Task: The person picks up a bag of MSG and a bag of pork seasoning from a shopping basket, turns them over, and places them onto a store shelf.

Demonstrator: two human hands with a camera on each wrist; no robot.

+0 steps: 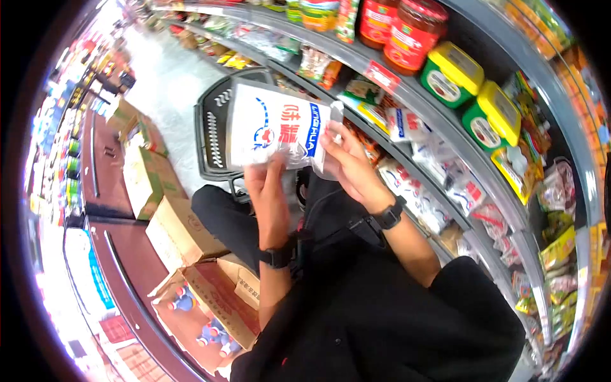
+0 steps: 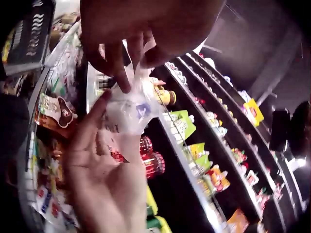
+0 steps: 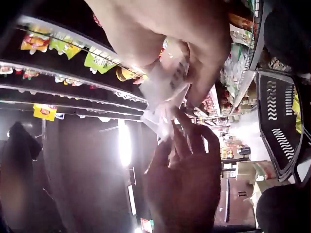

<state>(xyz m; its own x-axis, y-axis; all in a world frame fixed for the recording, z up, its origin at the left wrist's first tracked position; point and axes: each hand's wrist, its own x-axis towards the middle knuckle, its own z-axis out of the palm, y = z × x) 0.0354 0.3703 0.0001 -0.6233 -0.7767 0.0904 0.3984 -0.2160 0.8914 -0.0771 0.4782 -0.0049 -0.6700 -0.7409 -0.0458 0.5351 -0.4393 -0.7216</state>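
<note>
In the head view, a clear plastic bag of MSG [image 1: 280, 130] with white, red and blue print is held up in front of the person. The left hand [image 1: 267, 197] pinches its lower edge, thumb up against the print. At the bag's right end, the right hand [image 1: 353, 169] grips the edge between thumb and fingers. Seen from the left wrist, the bag [image 2: 129, 114] is crumpled between the left hand [image 2: 141, 29] above and the right hand [image 2: 104, 179] below. The right wrist view shows the fingers of both hands at the bag [image 3: 163, 87].
A black shopping basket [image 1: 213, 137] stands on the floor behind the bag. Shelves on the right carry red-lidded jars [image 1: 414, 35], yellow-lidded tubs [image 1: 487, 114] and more white bags [image 1: 436, 162]. At left, an opened cardboard box [image 1: 210, 299] holds bottles, near other cartons [image 1: 178, 232].
</note>
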